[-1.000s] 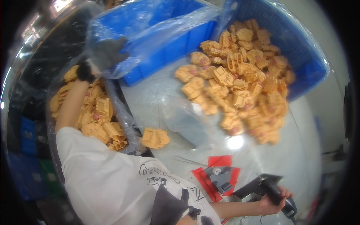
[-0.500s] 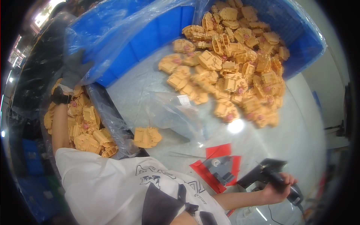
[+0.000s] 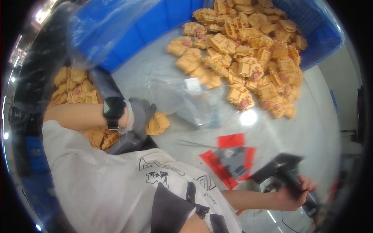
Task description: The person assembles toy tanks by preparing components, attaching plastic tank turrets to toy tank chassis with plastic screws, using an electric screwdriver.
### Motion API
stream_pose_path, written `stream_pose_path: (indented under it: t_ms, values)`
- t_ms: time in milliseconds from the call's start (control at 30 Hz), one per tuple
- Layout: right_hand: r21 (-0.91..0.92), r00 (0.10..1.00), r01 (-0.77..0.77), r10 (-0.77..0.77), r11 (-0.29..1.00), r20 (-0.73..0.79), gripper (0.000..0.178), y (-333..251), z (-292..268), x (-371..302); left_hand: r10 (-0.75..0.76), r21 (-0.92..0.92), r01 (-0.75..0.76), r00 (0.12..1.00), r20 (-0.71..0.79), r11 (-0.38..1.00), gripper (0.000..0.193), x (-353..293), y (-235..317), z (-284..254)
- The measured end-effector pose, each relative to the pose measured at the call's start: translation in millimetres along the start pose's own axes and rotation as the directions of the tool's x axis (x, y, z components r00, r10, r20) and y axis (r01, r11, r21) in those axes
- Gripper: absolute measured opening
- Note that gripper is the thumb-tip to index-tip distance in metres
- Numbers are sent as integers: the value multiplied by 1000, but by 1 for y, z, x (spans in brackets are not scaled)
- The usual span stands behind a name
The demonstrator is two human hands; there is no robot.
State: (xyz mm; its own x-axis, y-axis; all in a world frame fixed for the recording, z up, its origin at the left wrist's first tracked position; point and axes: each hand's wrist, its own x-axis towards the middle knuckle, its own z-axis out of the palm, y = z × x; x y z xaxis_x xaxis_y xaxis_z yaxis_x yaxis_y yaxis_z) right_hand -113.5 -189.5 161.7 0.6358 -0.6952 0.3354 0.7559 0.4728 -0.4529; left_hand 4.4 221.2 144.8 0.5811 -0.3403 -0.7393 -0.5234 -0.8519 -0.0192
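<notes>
My left hand (image 3: 140,115), in a grey glove, reaches across the near left of the table. It touches or partly covers a single yellow moulded plastic part (image 3: 159,124). The fingers are blurred and partly hidden, so I cannot tell whether they are closed on it. At the lower right my bare right hand (image 3: 296,193) is wrapped round a black corded tool (image 3: 286,174) shaped like a hair dryer. To the left of that tool lies a grey fixture (image 3: 232,160) on red pads (image 3: 216,167).
Many similar yellow parts (image 3: 248,66) spill from a blue bin (image 3: 316,46) onto the table (image 3: 307,116). More parts (image 3: 77,87) fill a lined container under my left arm. A clear plastic bag (image 3: 182,101) lies mid-table. Another blue bin wall (image 3: 143,37) stands far left.
My left hand has come from the far left, by the lined container, rightward and nearer to the single yellow part. My right hand keeps its grip on the black tool. The view has shifted slightly.
</notes>
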Motion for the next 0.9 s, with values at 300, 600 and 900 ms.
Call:
stream_pose_path:
  t_ms: [300, 600, 900]
  values:
    - [-25, 989, 141, -142, 990, -47, 44, -24, -15, -12, 424, 130, -414, 776, -466, 901, 33, 51, -8, 22]
    - [-27, 984, 181, -181, 983, 1, 44, -15, -7, -9, 312, -119, -442, 775, -549, 889, 29, 101, 24, 18]
    - [-21, 993, 84, -82, 996, 82, 41, -7, 7, -23, 281, -62, -435, 676, -681, 898, 24, 148, 84, 5]
